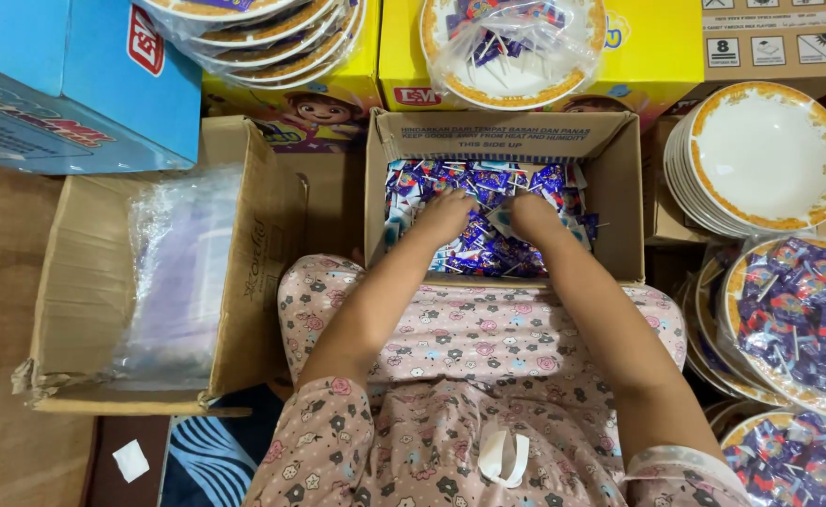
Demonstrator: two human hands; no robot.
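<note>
An open cardboard box [619, 178] in front of me holds several blue-and-purple wrapped lollipops [488, 178]. Both my hands reach down into it. My left hand [443, 218] is curled among the lollipops at the middle left of the pile. My right hand [531, 216] is beside it, fingers closed around a clump of lollipops. My forearms cross over my lap, which is covered in pink floral cloth [469, 338]. The fingertips of both hands are buried in the wrappers.
A second cardboard box [244, 282] at my left holds clear plastic bags [174, 272]. White plates with gold rims [760, 155] are stacked at the right. Plates wrapped in plastic with lollipops [798, 319] sit lower right and at the top. Blue and yellow cartons stand behind.
</note>
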